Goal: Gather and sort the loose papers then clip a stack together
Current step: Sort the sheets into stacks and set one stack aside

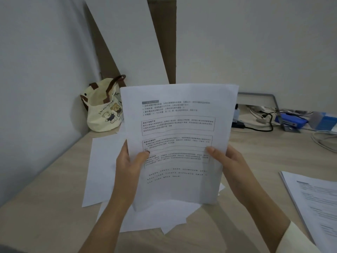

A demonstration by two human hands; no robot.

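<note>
I hold a printed sheet [179, 128] up in front of me with both hands, clear of the desk [54, 207]. My left hand [127, 168] pinches its left edge and my right hand [231, 167] pinches its right edge. Each thumb lies on the printed face, and the fingers are out of sight behind the paper. Both grips sit in the lower half of the page, so most of it stands above my hands. Its long axis runs up and away from me, and its top leans a little to the right. It may be more than one sheet; the edges are too soft here for me to tell.

What matters for the next move is what lies to either side. The loose papers [104, 170] lie fanned and overlapping on the desk right under the sheet. They spread out to the left, so they are nearer my left hand. A squared stack [317, 201] of printed pages lies flat at the right edge of the desk, well apart from that mess and nearer my right hand. Its long axis also runs away from me.

I judge that I am reading the page to decide where it goes. If it belongs on the stack, my right hand should carry it over while my left hand lets go and drops to the loose papers. I see no clip anywhere, so the clipping is not yet near.
</note>
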